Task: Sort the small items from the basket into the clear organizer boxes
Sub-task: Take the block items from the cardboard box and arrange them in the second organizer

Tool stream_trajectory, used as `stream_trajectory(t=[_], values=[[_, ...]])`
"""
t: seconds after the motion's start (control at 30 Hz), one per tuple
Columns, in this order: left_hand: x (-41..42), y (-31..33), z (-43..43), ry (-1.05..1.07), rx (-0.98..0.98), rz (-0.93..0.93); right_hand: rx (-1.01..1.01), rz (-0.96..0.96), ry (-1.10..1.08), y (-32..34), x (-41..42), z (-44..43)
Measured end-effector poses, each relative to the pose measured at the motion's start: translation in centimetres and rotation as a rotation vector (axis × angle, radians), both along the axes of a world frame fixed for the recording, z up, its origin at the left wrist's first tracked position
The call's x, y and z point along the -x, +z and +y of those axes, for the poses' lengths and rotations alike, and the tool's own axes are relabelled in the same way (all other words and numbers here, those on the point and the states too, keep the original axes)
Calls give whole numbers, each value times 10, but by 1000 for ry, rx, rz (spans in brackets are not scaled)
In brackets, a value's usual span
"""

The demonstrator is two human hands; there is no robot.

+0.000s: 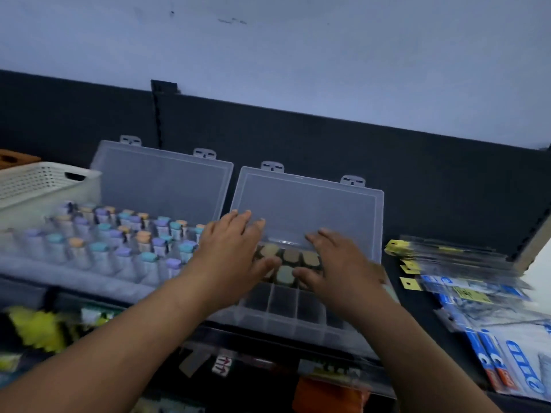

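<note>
Both hands spread flat over the right-hand clear organizer box on a dark tabletop [417, 296].

The left hand [229, 251] and right hand [340, 263] lie palm down, fingers splayed and holding nothing, above the far rows of the right organizer box [295, 311], whose lid [310, 210] stands open against the dark back panel [328, 144]; beige-capped items [290, 255] fill the compartments between the hands, and the near compartments hold nothing. Just left, a second open organizer box [89, 275] is packed with small items capped in purple, teal and orange [143, 236]. The white perforated basket [44, 186] sits at far left, beside that box's lid. Packaged goods with blue print and yellow tags [483, 296] lie at right, blurred.
</note>
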State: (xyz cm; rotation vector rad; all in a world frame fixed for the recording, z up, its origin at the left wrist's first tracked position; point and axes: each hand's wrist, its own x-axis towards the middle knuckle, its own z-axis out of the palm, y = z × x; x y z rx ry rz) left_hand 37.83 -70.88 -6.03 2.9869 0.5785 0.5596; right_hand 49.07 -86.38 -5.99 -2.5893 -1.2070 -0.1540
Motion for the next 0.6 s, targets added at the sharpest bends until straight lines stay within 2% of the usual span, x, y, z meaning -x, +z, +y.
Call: stream_trajectory(t=[0.6], values=[[295,12,209,375,-72,44,-87,-76,359,13,236,249]])
